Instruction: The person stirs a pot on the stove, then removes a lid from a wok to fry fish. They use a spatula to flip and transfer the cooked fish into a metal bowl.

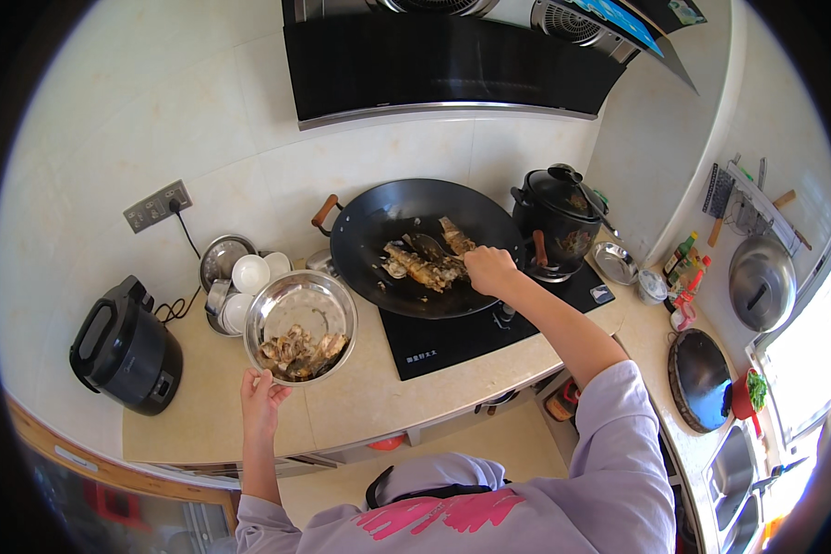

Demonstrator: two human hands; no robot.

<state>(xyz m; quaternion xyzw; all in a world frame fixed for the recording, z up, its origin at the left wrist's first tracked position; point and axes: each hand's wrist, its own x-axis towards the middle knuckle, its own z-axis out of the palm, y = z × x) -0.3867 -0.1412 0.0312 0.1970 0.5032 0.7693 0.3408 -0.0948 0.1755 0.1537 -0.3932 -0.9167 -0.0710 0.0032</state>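
My left hand point(262, 396) grips the near rim of a round stainless steel bowl point(301, 301), which is tilted towards me. Cooked fish pieces point(303, 352) lie along the bowl's lower side. To its right a large dark wok point(381, 208) with wooden handles rests on the cooktop. Browned fish point(419, 269) lies in the wok, partly broken up. Over the wok's right side my right hand point(492, 270) is closed around a cooking utensil, its handle mostly hidden by my fist. The dark head of this utensil point(427, 246) appears among the fish.
Left of the bowl are stacked white bowls point(251, 275) and a black electric cooker point(128, 353). A lidded black pot point(561, 215) stands right of the wok, near a steel dish point(615, 263) and sauce bottles point(682, 270). The range hood point(450, 69) hangs above.
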